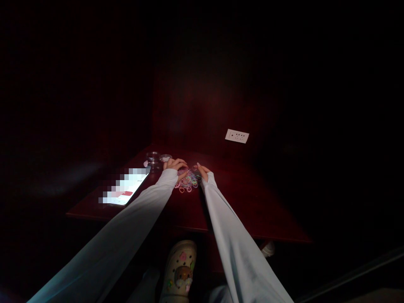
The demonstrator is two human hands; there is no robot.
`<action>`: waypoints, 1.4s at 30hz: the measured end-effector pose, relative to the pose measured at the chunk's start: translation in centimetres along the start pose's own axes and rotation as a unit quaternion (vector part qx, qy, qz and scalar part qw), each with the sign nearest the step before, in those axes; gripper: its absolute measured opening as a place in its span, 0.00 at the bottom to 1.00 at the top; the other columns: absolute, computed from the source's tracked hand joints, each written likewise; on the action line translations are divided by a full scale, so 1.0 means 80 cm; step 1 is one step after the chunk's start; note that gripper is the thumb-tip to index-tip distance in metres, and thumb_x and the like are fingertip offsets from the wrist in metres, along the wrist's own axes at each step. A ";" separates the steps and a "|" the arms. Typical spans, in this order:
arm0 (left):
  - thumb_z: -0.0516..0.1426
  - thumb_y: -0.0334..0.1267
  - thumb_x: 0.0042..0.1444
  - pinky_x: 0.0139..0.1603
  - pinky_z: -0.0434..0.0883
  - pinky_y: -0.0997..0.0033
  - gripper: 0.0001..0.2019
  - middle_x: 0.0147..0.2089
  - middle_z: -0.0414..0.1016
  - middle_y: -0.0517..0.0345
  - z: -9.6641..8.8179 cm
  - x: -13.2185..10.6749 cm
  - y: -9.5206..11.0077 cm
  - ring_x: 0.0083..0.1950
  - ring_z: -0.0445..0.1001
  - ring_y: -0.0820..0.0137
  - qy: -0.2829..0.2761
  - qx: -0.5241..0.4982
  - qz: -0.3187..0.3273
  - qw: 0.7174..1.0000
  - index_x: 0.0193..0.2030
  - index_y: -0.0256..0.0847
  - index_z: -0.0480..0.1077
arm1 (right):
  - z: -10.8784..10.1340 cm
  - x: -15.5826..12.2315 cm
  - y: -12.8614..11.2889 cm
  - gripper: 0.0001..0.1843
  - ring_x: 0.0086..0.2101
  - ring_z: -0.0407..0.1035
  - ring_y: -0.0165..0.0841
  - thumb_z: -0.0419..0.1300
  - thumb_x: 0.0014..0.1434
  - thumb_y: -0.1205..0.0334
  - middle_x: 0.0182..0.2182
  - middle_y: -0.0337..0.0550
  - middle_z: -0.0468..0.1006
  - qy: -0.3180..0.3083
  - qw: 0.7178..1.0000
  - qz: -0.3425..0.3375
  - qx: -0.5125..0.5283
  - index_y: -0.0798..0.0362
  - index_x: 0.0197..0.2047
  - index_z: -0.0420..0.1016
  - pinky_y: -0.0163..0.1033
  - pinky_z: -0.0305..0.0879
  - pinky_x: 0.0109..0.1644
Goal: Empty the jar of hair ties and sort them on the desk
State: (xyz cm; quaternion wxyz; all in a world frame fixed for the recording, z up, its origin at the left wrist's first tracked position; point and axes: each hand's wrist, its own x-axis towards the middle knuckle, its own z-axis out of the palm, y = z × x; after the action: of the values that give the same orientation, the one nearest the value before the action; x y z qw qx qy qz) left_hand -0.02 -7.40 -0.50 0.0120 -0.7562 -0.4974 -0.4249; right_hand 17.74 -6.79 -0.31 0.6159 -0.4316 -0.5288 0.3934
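A small heap of pastel elastic hair ties [188, 182] lies on the dark red table, several loose ones at its near edge. My left hand [174, 165] curves over the heap's left side, its fingers apart and reaching to the right. On the opposite side my right hand [203, 171] is at the heap's right edge, thumb stretched out; its other fingers are partly hidden. I make out nothing held in either hand. Left of my left hand stands a clear round jar [153, 162], with what looks like its clear lid [166, 158] beside it.
A lit phone [126, 191] lies on the left of the dark red table [252, 210]. A white power socket [237, 136] is set in the wall behind. Below the table's front edge shows a pale clog [179, 269] with charms. The surroundings are very dark.
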 end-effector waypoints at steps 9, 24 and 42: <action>0.60 0.42 0.64 0.57 0.59 0.55 0.11 0.58 0.79 0.59 -0.019 -0.008 0.020 0.56 0.68 0.57 -0.031 0.000 0.041 0.999 0.51 0.50 0.78 | 0.001 0.002 0.005 0.30 0.40 0.77 0.42 0.66 0.49 0.29 0.30 0.45 0.84 -0.001 0.999 0.002 -0.042 0.51 0.31 0.86 0.43 0.71 0.47; 0.62 0.44 0.65 0.57 0.60 0.54 0.06 0.56 0.80 0.59 -0.011 -0.006 0.010 0.55 0.69 0.58 -0.023 0.008 0.075 0.997 0.43 0.51 0.81 | -0.001 -0.006 0.000 0.25 0.37 0.75 0.39 0.67 0.49 0.33 0.28 0.42 0.80 -0.047 0.990 -0.063 -0.117 0.49 0.28 0.86 0.43 0.68 0.48; 0.61 0.42 0.65 0.55 0.60 0.53 0.06 0.54 0.82 0.59 0.010 0.003 -0.015 0.52 0.67 0.58 -0.038 -0.003 0.073 0.997 0.39 0.50 0.82 | -0.096 0.018 -0.006 0.27 0.33 0.77 0.39 0.62 0.54 0.35 0.30 0.48 0.85 0.121 0.971 -0.027 -0.205 0.53 0.30 0.84 0.39 0.69 0.39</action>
State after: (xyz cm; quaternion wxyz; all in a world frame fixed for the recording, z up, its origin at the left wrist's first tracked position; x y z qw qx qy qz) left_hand -0.40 -6.29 -1.33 0.0221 -0.8064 -0.4397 -0.3949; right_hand 25.52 -6.44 0.07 0.5844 -0.5782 -0.5313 0.2047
